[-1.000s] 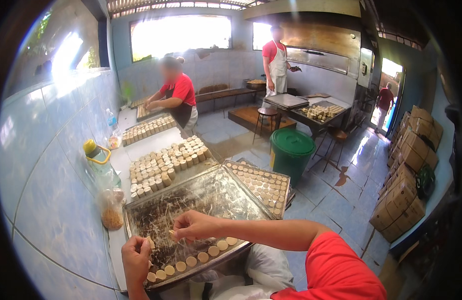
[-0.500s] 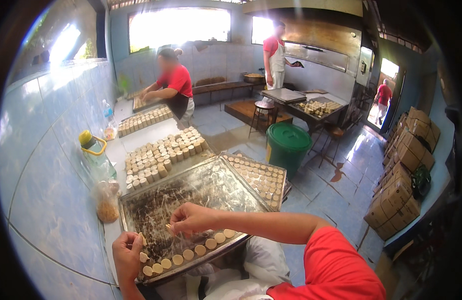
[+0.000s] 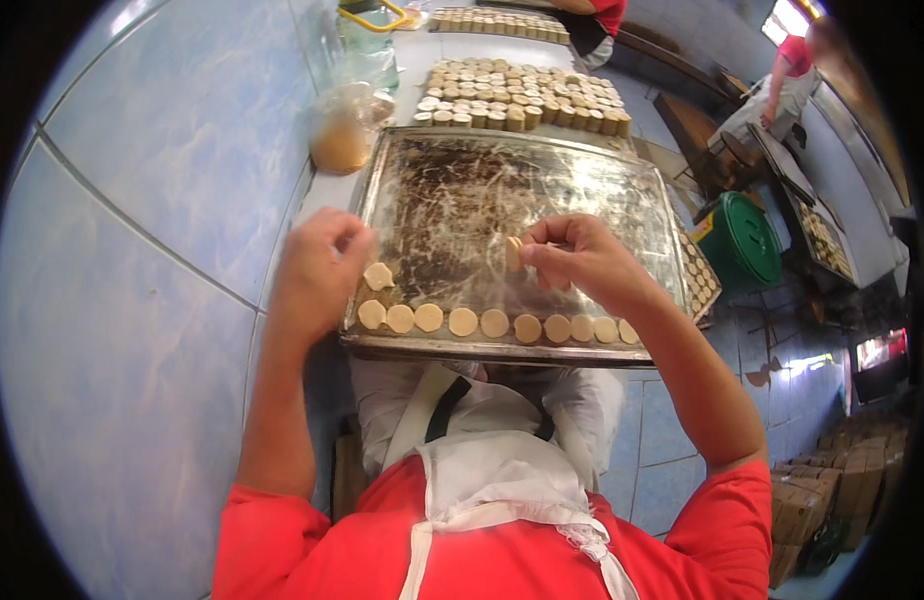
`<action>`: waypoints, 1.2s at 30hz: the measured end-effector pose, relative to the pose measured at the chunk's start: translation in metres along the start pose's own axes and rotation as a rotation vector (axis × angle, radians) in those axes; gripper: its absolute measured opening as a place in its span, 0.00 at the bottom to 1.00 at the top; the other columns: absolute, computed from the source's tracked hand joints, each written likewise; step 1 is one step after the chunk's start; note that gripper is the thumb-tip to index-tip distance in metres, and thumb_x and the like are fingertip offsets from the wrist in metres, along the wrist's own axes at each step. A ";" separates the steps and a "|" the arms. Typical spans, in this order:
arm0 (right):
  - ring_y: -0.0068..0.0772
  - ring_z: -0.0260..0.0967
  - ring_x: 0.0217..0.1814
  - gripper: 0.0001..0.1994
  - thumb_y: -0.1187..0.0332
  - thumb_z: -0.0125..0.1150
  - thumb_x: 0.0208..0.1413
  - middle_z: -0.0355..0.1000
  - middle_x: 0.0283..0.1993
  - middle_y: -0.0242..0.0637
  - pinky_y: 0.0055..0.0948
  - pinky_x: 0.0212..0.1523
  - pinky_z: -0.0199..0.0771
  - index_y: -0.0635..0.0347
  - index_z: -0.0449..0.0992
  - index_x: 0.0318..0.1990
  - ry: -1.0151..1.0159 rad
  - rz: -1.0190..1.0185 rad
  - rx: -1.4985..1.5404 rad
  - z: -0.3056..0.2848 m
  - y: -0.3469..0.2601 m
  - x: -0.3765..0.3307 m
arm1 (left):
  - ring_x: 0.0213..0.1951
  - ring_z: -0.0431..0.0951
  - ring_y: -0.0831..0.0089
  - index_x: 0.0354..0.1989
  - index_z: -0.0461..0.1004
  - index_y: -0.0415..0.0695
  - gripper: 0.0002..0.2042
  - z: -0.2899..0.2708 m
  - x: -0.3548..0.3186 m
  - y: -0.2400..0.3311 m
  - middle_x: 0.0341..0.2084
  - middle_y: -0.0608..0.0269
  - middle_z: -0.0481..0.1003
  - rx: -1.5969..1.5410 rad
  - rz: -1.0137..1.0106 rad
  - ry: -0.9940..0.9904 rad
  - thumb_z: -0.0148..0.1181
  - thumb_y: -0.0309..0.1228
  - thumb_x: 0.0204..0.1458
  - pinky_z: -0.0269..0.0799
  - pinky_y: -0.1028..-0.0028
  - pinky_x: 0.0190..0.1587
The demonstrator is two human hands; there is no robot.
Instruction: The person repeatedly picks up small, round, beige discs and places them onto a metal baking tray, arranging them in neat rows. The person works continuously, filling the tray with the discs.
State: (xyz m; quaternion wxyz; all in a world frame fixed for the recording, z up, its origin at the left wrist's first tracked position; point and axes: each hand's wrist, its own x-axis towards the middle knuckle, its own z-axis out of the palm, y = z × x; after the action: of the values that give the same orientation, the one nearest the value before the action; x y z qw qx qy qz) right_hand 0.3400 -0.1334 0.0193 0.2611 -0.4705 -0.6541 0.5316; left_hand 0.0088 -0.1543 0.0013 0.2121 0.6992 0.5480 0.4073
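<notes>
Left hand (image 3: 317, 270) sets a disc (image 3: 379, 276) on the tray (image 3: 582, 170); right hand (image 3: 582, 262) pinches a stack (image 3: 514, 253). A loose pinch could spill the stack across the row (image 3: 497, 324).

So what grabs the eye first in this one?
The big dark-stained baking tray in the middle, with one row of pale dough discs along its near edge. Over it, the right hand pinches a small stack of discs, and the left hand sets a single disc at the tray's left end. Behind, stacked discs fill the counter.
</notes>
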 end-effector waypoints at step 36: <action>0.24 0.77 0.42 0.20 0.66 0.67 0.65 0.78 0.45 0.39 0.24 0.41 0.80 0.69 0.75 0.59 -0.015 -0.193 0.426 0.014 0.017 0.013 | 0.33 0.75 0.70 0.39 0.78 0.39 0.11 0.075 0.012 0.077 0.32 0.59 0.76 -0.164 0.080 -0.310 0.71 0.33 0.58 0.73 0.68 0.38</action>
State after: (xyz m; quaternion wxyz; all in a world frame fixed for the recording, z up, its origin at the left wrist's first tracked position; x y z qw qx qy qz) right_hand 0.3289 -0.1285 -0.0032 0.3992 -0.3363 -0.5709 0.6337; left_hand 0.1155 -0.1552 0.0189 0.3341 0.7551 0.4454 0.3461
